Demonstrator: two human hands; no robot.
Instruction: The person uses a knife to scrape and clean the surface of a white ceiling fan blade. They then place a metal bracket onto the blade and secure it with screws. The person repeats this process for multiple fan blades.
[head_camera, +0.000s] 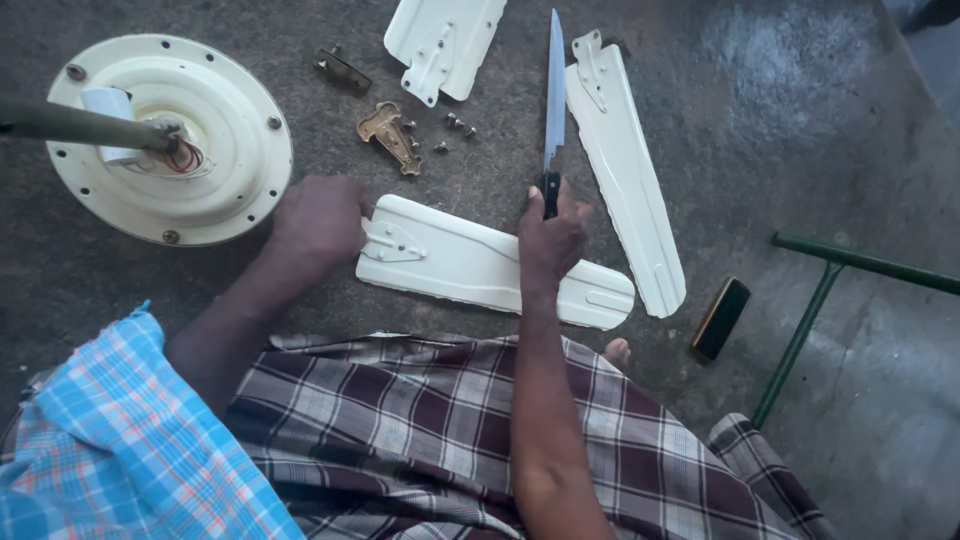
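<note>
Left hand (318, 220): fisted, pressing down on the bracket end of the nearest fan blade (480, 262).
Right hand (550, 235): clamped round the black handle of a knife (554, 100), its long steel blade pointing away.
Nearest fan blade: cream painted metal, flat and smooth, rounded tip, lying crosswise on the floor just before the knees.
Other fan blades: one long (625, 170) beside the knife, one (443, 42) at the top edge.
Motor housing (170, 140): round cream disc, rim screws, red wiring, grey rod.
Brass brackets (390, 135): flat, tarnished, small screws (455, 125) scattered near.
Floor (800, 120): rough grey concrete.
Brush (722, 318): dark rectangular block, wooden edge.
</note>
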